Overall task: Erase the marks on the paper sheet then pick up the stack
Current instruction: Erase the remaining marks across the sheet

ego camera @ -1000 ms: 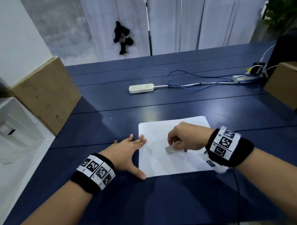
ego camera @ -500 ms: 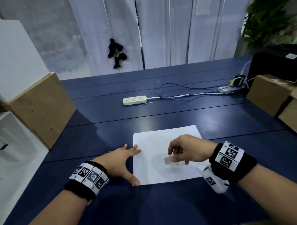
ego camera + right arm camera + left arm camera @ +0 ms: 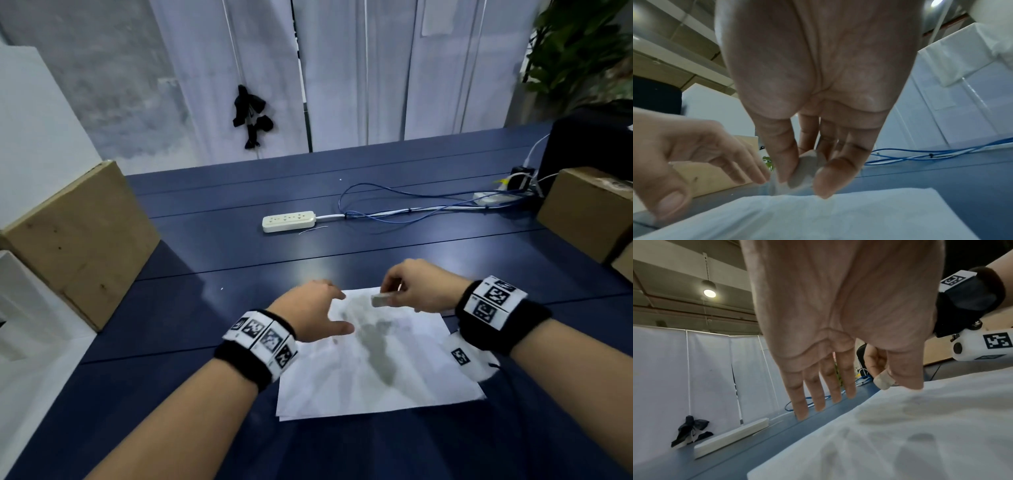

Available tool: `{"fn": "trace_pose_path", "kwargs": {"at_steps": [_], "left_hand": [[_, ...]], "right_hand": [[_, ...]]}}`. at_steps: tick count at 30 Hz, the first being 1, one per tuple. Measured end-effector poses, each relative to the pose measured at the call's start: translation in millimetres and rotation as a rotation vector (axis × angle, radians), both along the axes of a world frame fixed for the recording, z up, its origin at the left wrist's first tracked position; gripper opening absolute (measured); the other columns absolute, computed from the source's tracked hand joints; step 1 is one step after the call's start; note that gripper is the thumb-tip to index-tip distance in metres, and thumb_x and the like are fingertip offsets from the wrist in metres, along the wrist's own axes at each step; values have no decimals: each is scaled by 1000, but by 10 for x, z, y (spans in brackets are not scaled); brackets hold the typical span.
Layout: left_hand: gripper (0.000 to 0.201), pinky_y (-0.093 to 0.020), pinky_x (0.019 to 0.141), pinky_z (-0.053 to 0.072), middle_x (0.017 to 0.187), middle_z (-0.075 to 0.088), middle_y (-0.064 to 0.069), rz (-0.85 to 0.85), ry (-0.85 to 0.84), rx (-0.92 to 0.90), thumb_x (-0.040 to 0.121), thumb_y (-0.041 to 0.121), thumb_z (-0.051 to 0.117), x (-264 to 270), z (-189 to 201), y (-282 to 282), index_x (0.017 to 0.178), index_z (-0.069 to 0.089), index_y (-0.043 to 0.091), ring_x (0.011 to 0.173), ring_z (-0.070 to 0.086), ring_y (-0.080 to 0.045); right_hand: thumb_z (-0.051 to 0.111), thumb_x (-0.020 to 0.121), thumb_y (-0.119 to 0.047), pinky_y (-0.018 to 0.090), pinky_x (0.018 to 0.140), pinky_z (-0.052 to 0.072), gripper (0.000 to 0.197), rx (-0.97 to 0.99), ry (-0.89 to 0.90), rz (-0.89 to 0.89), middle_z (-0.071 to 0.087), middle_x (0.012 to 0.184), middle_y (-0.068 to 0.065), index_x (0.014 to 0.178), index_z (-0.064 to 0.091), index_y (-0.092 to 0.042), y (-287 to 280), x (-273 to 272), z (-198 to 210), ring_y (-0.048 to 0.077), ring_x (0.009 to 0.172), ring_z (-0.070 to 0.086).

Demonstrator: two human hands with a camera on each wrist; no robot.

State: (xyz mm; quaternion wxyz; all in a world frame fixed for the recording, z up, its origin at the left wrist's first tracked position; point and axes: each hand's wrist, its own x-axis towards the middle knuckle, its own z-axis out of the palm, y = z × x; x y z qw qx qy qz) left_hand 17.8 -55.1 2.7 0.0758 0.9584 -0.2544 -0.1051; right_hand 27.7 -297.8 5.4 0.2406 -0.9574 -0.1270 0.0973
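the right hand (image 3: 419,286) pinches the eraser (image 3: 381,299) clear above the paper stack (image 3: 394,370) at lower centre on the desk (image 3: 239,246), while left hand (image 3: 310,313) hovers, fingers (image 3: 813,395) straight, likely readying a lift

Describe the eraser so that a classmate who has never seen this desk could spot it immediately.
Start at the dark blue table and find the white paper stack near its front edge. Over the stack's far edge, the right hand pinches a small pale grey block, the eraser; it is the only thing held.
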Motion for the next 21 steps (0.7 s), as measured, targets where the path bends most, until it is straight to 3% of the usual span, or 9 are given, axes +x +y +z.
{"fn": "trace_pose_path", "kwargs": {"at_steps": [3,6,12,17,19,21], "left_hand": [[68,-36,101,45,135,54,1,23,47,77,75,60,76,111,-90,-114,129,62,21,124,51,-21],[64,-38,91,49,118,58,-1,11,64,102,68,60,82,154,-171,-127,112,69,17,106,56,-22],[65,-33,80,46,106,59,0,10,43,64,65,63,82,185,-227,-103,112,68,20,90,50,-17],[75,-32,83,47,112,63,1,8,42,71,66,66,80,194,-243,-89,122,66,19,103,58,-22],[76,-34,87,49,114,65,0,12,36,74,66,66,80,192,-248,-81,123,67,17,105,59,-22],[73,-35,85,50,108,64,0,11,31,81,65,67,80,186,-238,-86,119,68,19,100,59,-22]], "right_hand": [[71,82,-58,17,57,45,35,-103,-31,72,68,81,-13,94,72,-25,145,143,-22,0,61,60],[69,85,-54,21,70,43,33,-179,-46,158,73,94,-6,97,73,-24,268,242,-33,13,83,63],[66,89,-36,28,73,49,22,-223,-73,202,75,96,0,100,75,-20,395,261,-9,19,88,66],[66,88,-43,33,78,54,23,-250,-12,350,75,90,-4,100,75,-26,278,46,-64,16,86,66],[67,85,-51,30,76,53,29,-262,39,386,75,88,-6,99,76,-27,269,-19,-47,13,84,65],[67,87,-47,26,74,50,28,-282,-16,343,76,89,-4,98,76,-24,299,59,-29,16,86,66]]}}
